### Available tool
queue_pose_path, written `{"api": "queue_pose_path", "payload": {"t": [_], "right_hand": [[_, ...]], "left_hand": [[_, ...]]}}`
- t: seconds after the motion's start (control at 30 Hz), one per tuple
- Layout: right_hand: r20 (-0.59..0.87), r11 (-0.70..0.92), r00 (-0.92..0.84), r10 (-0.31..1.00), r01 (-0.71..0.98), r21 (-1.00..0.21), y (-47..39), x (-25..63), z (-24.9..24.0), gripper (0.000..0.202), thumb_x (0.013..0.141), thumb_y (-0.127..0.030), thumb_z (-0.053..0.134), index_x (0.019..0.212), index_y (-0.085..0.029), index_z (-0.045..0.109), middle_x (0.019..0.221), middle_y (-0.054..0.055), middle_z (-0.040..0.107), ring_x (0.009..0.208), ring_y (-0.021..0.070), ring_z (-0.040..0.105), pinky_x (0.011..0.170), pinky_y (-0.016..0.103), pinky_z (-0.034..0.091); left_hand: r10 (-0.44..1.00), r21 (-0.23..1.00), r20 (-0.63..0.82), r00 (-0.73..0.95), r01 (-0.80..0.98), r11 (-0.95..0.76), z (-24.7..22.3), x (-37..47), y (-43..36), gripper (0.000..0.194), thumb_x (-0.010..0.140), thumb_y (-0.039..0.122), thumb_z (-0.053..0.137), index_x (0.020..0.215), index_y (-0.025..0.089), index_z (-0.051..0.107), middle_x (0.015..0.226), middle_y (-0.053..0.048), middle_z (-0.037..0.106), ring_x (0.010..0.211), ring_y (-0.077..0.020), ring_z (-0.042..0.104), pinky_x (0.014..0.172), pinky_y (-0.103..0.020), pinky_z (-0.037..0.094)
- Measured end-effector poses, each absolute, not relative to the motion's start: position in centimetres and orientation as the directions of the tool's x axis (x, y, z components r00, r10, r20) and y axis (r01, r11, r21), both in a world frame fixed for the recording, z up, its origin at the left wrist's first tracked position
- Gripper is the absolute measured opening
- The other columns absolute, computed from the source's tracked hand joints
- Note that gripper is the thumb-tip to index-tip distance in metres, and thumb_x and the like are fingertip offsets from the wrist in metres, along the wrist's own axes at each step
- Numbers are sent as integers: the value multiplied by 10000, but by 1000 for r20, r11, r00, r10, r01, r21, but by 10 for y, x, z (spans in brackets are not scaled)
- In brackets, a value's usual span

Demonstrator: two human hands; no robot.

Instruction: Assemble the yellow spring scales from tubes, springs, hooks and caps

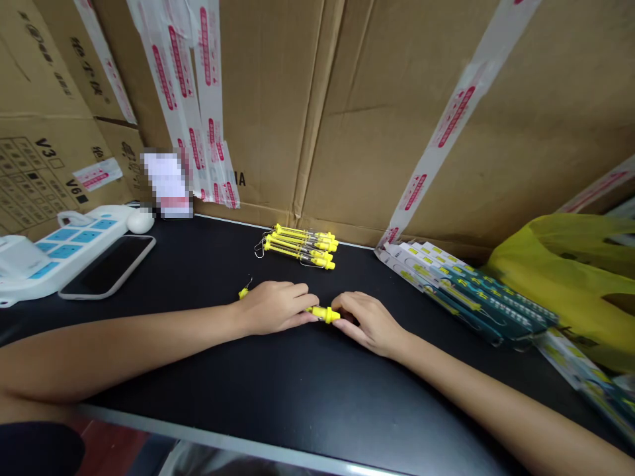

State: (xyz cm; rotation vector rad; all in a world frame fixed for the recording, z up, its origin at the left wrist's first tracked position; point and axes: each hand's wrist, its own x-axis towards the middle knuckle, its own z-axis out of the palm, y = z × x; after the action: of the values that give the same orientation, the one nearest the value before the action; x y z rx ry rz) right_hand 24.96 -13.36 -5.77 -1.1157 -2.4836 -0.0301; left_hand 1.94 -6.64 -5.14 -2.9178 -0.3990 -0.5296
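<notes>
A slim yellow rod-shaped tool (325, 314) lies across both hands just above the black table (307, 390). My left hand (278, 306) wraps over its middle and hides most of the shaft. The tool's far left end, with a thin wire loop, pokes out behind the wrist. At the other end, my right hand (370, 320) has its thumb and forefinger closed on the yellow knob. Beyond my hands, a pile of several similar yellow tools (297, 248) with metal parts and wire hooks rests near the table's back edge.
Flat printed packages (456, 284) are stacked at the right, beside a yellow plastic bag (560, 264). On the left lie a phone (109, 268) and a white power strip (74, 241) with plugs. Taped cardboard boxes (397, 119) form a wall behind the table.
</notes>
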Motion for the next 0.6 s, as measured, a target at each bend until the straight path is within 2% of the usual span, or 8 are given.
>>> {"api": "queue_pose_path", "payload": {"t": [0.1, 0.3, 0.43, 0.6], "right_hand": [[341, 706, -634, 694, 692, -150, -132, 249, -57, 318, 970, -359, 314, 822, -182, 533, 686, 38, 584, 618, 149, 512, 620, 270, 378], [392, 711, -615, 685, 680, -176, -133, 250, -60, 206, 936, -335, 431, 825, -185, 519, 662, 23, 566, 582, 137, 502, 570, 246, 385], [427, 748, -645, 634, 652, -126, -134, 251, -62, 120, 934, -256, 429, 852, -190, 485, 707, 34, 586, 602, 138, 503, 583, 249, 388], [397, 674, -580, 711, 723, -152, -134, 250, -59, 251, 903, -435, 468, 888, -185, 477, 645, -2, 534, 560, 136, 472, 564, 251, 369]], "left_hand": [[231, -102, 369, 900, 287, -953, -51, 19, -67, 347, 971, 436, 290, 1030, 214, 551, 841, 1, 560, 732, -122, 566, 610, -226, 385], [250, -97, 348, 903, 300, -949, -52, 19, -66, 323, 969, 425, 304, 1024, 219, 546, 847, 4, 554, 745, -129, 570, 610, -232, 392], [257, -95, 323, 911, 301, -949, -52, 19, -66, 311, 967, 421, 309, 1023, 226, 546, 846, 11, 557, 743, -138, 570, 607, -247, 389], [251, -90, 321, 913, 294, -952, -51, 20, -66, 320, 968, 423, 303, 1023, 224, 547, 846, 10, 562, 741, -136, 568, 614, -249, 384]]}}
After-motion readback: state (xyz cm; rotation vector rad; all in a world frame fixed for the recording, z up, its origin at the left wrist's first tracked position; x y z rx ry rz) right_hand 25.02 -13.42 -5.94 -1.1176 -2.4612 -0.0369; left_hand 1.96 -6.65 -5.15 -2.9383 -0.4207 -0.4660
